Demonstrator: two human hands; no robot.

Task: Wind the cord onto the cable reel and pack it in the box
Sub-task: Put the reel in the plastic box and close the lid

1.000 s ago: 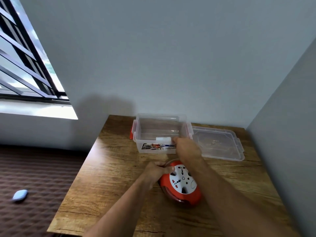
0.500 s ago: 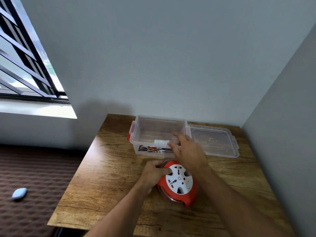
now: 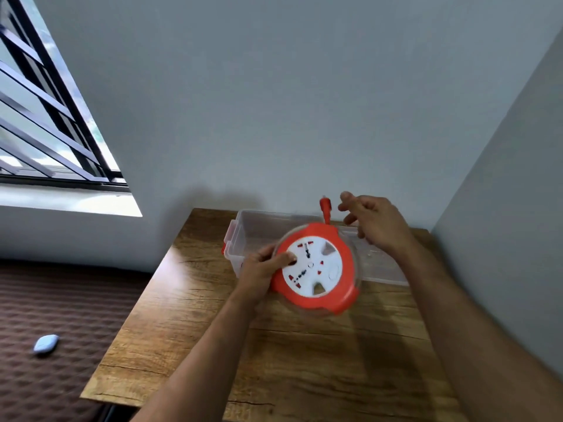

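The orange cable reel (image 3: 316,271), round with a white socket face, is lifted off the wooden table (image 3: 304,360) and tilted toward me. My left hand (image 3: 263,269) grips its left rim, thumb on the white face. An orange plug (image 3: 325,210) sticks up from the reel's top edge. My right hand (image 3: 373,222) hovers just right of the plug with fingers spread, holding nothing. The clear plastic box (image 3: 240,239) with orange latches stands open behind the reel, partly hidden by it. No loose cord shows.
The box's clear lid (image 3: 384,269) lies flat to the right of the box. Grey walls close in behind and to the right. Left of the table is a brown mat with a small pale blue object (image 3: 45,345). A barred window is at the upper left.
The reel has come up off the table, tilted in front of the box, held by my left hand. My right hand let go of it and moved up beside the plug.
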